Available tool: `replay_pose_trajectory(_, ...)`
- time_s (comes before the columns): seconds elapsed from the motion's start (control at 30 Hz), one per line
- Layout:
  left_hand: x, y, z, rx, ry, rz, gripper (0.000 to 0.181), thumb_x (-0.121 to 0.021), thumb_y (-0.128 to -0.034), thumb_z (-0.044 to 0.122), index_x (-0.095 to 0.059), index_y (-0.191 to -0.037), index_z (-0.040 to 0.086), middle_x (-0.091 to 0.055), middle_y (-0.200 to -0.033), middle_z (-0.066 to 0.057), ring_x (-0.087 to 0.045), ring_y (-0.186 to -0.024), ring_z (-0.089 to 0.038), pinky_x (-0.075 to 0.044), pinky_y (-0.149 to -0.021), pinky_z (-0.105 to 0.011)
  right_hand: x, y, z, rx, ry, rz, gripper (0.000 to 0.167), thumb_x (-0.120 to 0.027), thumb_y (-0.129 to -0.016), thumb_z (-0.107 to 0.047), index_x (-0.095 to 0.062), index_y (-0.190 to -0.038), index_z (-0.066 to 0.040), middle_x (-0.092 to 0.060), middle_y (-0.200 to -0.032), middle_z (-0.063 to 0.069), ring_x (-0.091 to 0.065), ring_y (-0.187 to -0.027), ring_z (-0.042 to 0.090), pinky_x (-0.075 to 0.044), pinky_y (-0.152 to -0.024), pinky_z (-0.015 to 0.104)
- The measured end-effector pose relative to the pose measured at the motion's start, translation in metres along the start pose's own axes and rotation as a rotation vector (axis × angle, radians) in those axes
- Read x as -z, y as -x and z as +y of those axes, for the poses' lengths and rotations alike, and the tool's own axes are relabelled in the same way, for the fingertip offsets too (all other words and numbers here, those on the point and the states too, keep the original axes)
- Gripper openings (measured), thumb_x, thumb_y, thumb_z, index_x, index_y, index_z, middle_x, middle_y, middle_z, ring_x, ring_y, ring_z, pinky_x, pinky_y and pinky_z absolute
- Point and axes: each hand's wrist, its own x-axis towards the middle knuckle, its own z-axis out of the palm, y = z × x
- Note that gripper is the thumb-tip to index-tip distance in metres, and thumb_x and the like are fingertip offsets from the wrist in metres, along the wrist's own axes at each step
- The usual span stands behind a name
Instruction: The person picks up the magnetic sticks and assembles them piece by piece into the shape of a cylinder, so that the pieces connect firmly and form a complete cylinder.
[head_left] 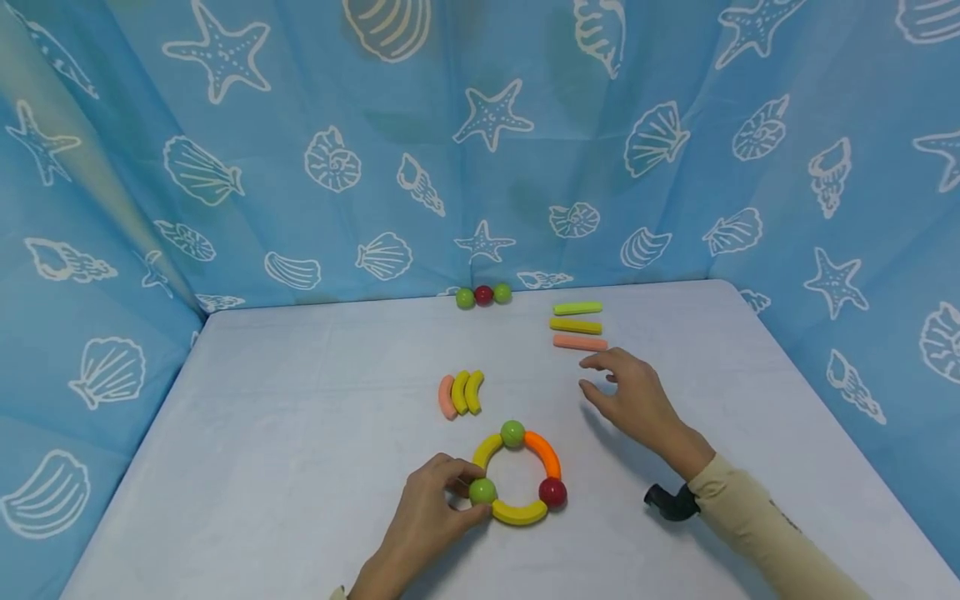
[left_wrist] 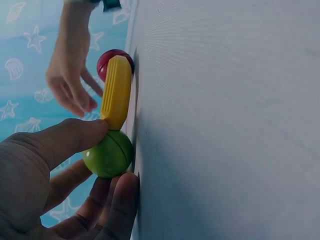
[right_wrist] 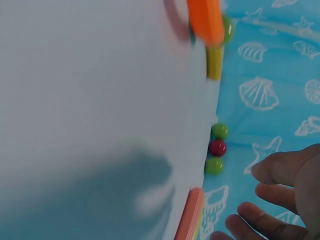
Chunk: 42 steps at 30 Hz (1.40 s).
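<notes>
On the table lies a ring of curved sticks and balls: two yellow curved sticks (head_left: 519, 513), an orange curved stick (head_left: 543, 454), a red ball (head_left: 552, 492), a far green ball (head_left: 513, 433) and a near-left green ball (head_left: 482, 492). My left hand (head_left: 438, 510) pinches that near-left ball between thumb and fingers; in the left wrist view the thumb tip lies where the ball (left_wrist: 109, 154) meets a yellow stick (left_wrist: 116, 92). Over the table to the right, my right hand (head_left: 633, 398) holds nothing, its fingers loosely bent, close to a pink straight stick (head_left: 580, 342).
Beyond the ring lie a pink curved stick (head_left: 447, 397) and two yellow curved ones (head_left: 467, 392). A red ball (head_left: 483, 295) sits between two green balls at the back edge. Yellow (head_left: 576, 326) and lime straight sticks (head_left: 577, 307) lie behind the pink one. A patterned blue curtain (head_left: 480, 167) surrounds the table.
</notes>
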Motion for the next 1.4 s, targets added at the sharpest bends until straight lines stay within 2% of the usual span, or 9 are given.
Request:
replay_pose_trajectory(0.1,0.0,0.0,0.0,0.0,-0.001,-0.003,0.03,-0.089,-0.0745,0.015,-0.073,-0.1,0.017,-0.059,-0.092,0.01,-0.062,-0.082,-0.007,-0.055,-0.074,-0.024,-0.001,-0.016,0.008,-0.02,0.076,-0.043,0.033,-0.078,-0.086,-0.009,-0.069,-0.116,0.0,-0.068,-0.112,0.016,-0.063,-0.102,0.036,-0.054,-0.087,0.053)
replay_pose_trajectory(0.3,0.001,0.0,0.0,0.001,-0.021,0.006,0.03,-0.089,-0.0741,0.016,-0.073,-0.1,0.017,-0.059,-0.091,0.011,-0.061,-0.081,-0.006,-0.054,-0.074,-0.024,-0.011,-0.045,0.023,-0.036,0.208,-0.121,0.037,-0.077,-0.086,-0.009,-0.068,-0.121,0.0,-0.065,-0.112,0.018,-0.06,-0.098,0.035,-0.052,-0.09,0.052)
replay_pose_trajectory(0.5,0.001,0.0,0.0,0.005,-0.017,0.017,0.03,-0.089,-0.0738,0.016,-0.072,-0.099,0.016,-0.059,-0.092,0.01,-0.061,-0.081,-0.007,-0.055,-0.073,-0.023,-0.02,-0.064,0.035,0.011,0.322,-0.145,0.034,-0.077,-0.086,-0.008,-0.068,-0.118,0.0,-0.065,-0.109,0.02,-0.059,-0.094,0.035,-0.054,-0.088,0.05)
replay_pose_trajectory(0.63,0.0,-0.001,0.0,-0.005,-0.014,0.02,0.03,-0.089,-0.0737,0.015,-0.072,-0.099,0.015,-0.059,-0.091,0.009,-0.061,-0.081,-0.007,-0.054,-0.072,-0.023,-0.024,-0.068,0.041,0.025,0.353,-0.152,0.033,-0.077,-0.085,-0.006,-0.069,-0.116,0.001,-0.064,-0.103,0.02,-0.059,-0.087,0.034,-0.056,-0.082,0.048)
replay_pose_trajectory(0.87,0.0,-0.004,-0.001,-0.019,-0.028,0.033,0.03,-0.089,-0.0739,0.014,-0.072,-0.099,0.015,-0.06,-0.092,0.009,-0.061,-0.08,-0.007,-0.054,-0.071,-0.023,-0.028,-0.069,0.045,-0.008,0.356,-0.195,0.029,-0.076,-0.087,-0.006,-0.07,-0.114,-0.002,-0.06,-0.091,0.014,-0.054,-0.079,0.03,-0.053,-0.075,0.041)
replay_pose_trajectory(1.2,0.001,-0.01,-0.002,-0.021,-0.034,0.035,0.03,-0.088,-0.0746,0.014,-0.072,-0.1,0.014,-0.06,-0.092,0.008,-0.062,-0.081,-0.007,-0.054,-0.073,-0.023,-0.03,-0.074,0.043,0.031,0.424,-0.219,0.027,-0.077,-0.087,-0.007,-0.07,-0.112,-0.001,-0.067,-0.095,0.016,-0.061,-0.081,0.032,-0.055,-0.081,0.045)
replay_pose_trajectory(1.4,0.0,-0.012,-0.002,-0.014,-0.039,0.029,0.03,-0.088,-0.0747,0.014,-0.072,-0.1,0.014,-0.06,-0.092,0.008,-0.062,-0.08,-0.007,-0.054,-0.073,-0.023,-0.03,-0.073,0.044,0.075,0.434,-0.179,0.025,-0.074,-0.088,-0.005,-0.065,-0.111,0.002,-0.058,-0.083,0.015,-0.053,-0.069,0.029,-0.055,-0.067,0.039)
